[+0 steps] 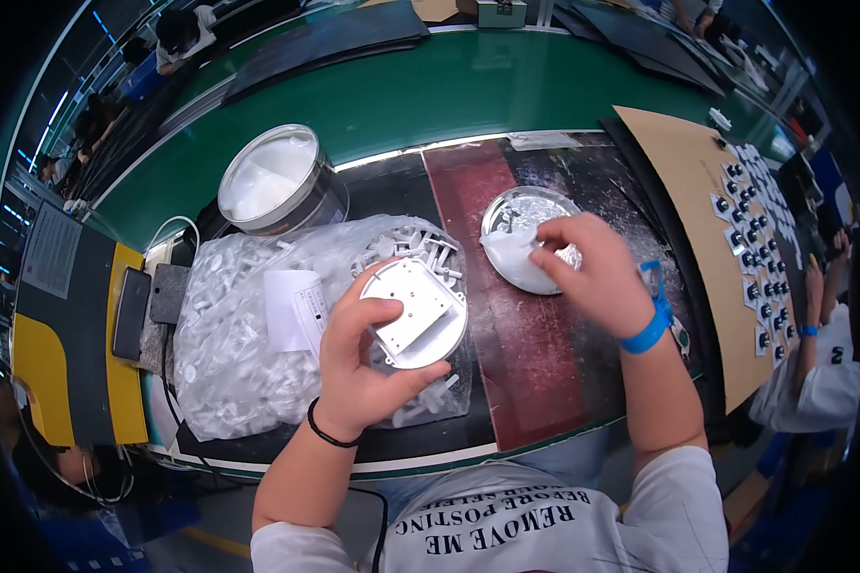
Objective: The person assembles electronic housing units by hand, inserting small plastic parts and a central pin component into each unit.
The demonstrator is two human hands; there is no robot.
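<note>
Left grip (354, 368) at lower-left rim of white disc (419, 317) (rectangular block (409, 302) uppermost)

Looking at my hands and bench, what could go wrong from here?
Your left hand has a fingertip on the round white plate, and might smudge it. Your right hand, over the shallow round silver metal dish, might knock it. The round, dark, open tub of white contents stands behind the clear plastic bag of white parts; a bump could spill it.

Wide fisheye, downward from head height
</note>
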